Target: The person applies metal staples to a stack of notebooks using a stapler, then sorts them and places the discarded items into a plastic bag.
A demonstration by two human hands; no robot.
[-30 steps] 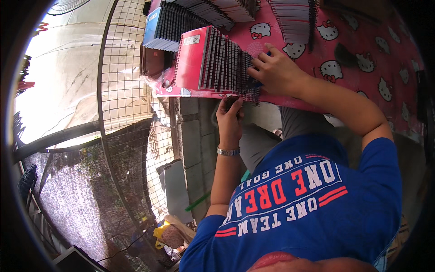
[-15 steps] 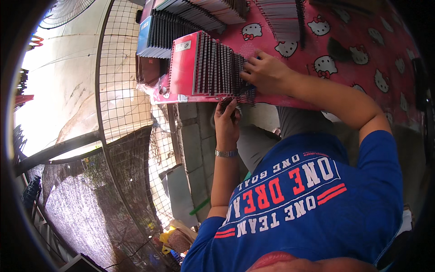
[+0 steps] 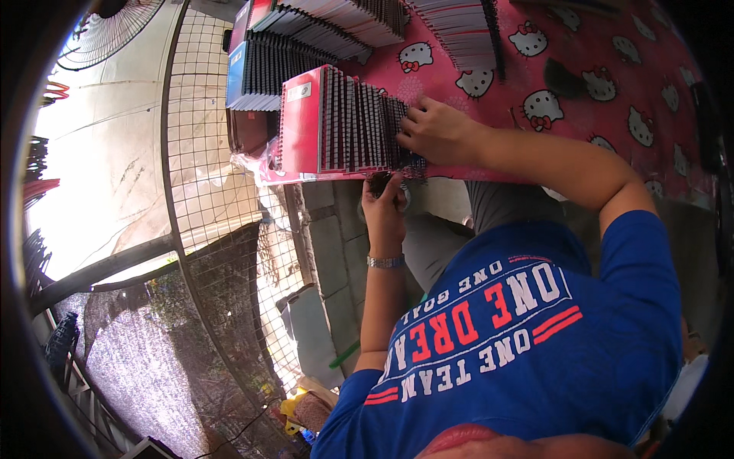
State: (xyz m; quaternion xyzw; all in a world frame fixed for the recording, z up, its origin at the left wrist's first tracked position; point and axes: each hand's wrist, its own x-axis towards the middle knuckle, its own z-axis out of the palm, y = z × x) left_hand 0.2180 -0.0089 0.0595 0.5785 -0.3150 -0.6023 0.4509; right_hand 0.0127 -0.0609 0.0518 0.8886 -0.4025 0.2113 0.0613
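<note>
Pressing right hand point(image 3: 437, 130) fingers flat on notebook row point(image 3: 348, 122); left hand point(image 3: 384, 206) fingers gripping table edge point(image 3: 459, 174).

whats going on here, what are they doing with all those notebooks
A person in a blue printed shirt is working at a table covered with a pink cartoon-cat cloth. The right hand presses on the end of a row of spiral-bound notebooks standing on edge, red cover facing out. The left hand reaches up at the table's edge just below that row. More notebook stacks lie farther along the table, beside a wire mesh fence.
</note>
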